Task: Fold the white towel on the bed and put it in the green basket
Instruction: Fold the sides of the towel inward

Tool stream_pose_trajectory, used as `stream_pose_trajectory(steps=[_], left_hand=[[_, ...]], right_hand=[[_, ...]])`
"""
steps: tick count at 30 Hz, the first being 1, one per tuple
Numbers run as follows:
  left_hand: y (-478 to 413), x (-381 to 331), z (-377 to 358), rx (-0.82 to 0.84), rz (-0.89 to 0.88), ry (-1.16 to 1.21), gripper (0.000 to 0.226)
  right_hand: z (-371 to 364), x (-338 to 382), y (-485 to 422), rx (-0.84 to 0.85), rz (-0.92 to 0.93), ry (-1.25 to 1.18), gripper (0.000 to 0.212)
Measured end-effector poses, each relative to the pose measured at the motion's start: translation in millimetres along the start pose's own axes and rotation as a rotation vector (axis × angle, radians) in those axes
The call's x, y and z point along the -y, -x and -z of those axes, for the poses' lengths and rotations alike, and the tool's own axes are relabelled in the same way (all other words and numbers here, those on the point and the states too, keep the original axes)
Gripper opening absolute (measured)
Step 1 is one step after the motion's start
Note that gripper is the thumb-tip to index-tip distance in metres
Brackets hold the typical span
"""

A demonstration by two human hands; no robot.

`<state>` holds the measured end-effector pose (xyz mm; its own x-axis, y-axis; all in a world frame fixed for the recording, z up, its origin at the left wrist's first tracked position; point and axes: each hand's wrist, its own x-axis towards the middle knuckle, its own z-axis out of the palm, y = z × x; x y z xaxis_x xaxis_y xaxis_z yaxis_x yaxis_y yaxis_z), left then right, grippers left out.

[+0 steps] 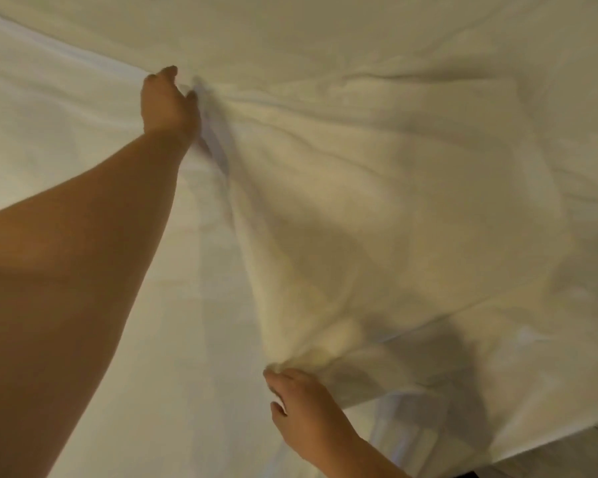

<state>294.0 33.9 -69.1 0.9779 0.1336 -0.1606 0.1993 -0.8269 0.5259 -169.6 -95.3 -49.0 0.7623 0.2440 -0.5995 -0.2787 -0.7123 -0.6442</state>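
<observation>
**A:** Two hands on the cloth and no fold made yet, I'd say. Agree?

**B:** Agree. Starting at the left, the left hand (170,101) reaches far across the bed (394,25). Its fingers are curled round a bunched corner of the towel (359,236), and creases fan out from that grip.

**A:** And the towel itself?

**B:** It spreads rightward from that hand and down toward the bed's near edge, rumpled and lying on the bed. It's white on white, so its far and right edges are hard to trace.

**A:** The other grip?

**B:** The right hand (301,405), close to the near edge, pinches a second corner in its fingertips, and the cloth gathers to a point there. The towel's side between the two hands runs fairly taut, from far to near.

**A:** So how far along?

**B:** Early, by my reading. Both corners of one side are held, which would suit carrying them over to the opposite side for a first fold. No doubled layer shows plainly. A paler strip toward the bed's near right corner might be cloth underneath, but I cannot tell.

**A:** The basket?

**B:** Not in view. All the folding is left to do, and so is the placing.
</observation>
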Motion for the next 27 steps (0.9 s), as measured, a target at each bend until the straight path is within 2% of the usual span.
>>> stream_pose_trajectory(steps=[3, 4, 7, 10, 15, 18, 20, 23, 27], left_hand=[[25, 11, -13, 0.141, -0.266, -0.109, 0.061], [30, 18, -20, 0.199, -0.305, -0.144, 0.064], [55, 25, -34, 0.345, -0.273, -0.223, 0.065], [74, 25, -35, 0.335, -0.245, -0.253, 0.065], [94, 29, -26, 0.365, -0.217, -0.289, 0.066], [110, 38, -24, 0.363, -0.223, -0.281, 0.061], [121, 46, -21, 0.362, -0.243, -0.284, 0.052], [148, 56, -16, 0.366, -0.23, -0.248, 0.049], [193, 65, -6, 0.365, -0.173, -0.21, 0.055]], right_hand=[[-20, -5, 5, 0.046, 0.039, 0.103, 0.057], [-25, -5, 9, 0.073, 0.039, 0.112, 0.06], [-43, -11, 23, 0.124, 0.09, 0.203, 0.077], [-61, -17, 38, 0.253, 0.088, 0.303, 0.098], [-71, -29, 53, 0.294, 0.117, 0.378, 0.101], [-66, -30, 58, 0.264, 0.198, 0.221, 0.076], [-54, -24, 63, 0.197, 0.156, 0.085, 0.06], [-33, -17, 67, 0.022, 0.163, 0.032, 0.05], [-9, -20, 69, -0.124, 0.196, 0.073, 0.044]])
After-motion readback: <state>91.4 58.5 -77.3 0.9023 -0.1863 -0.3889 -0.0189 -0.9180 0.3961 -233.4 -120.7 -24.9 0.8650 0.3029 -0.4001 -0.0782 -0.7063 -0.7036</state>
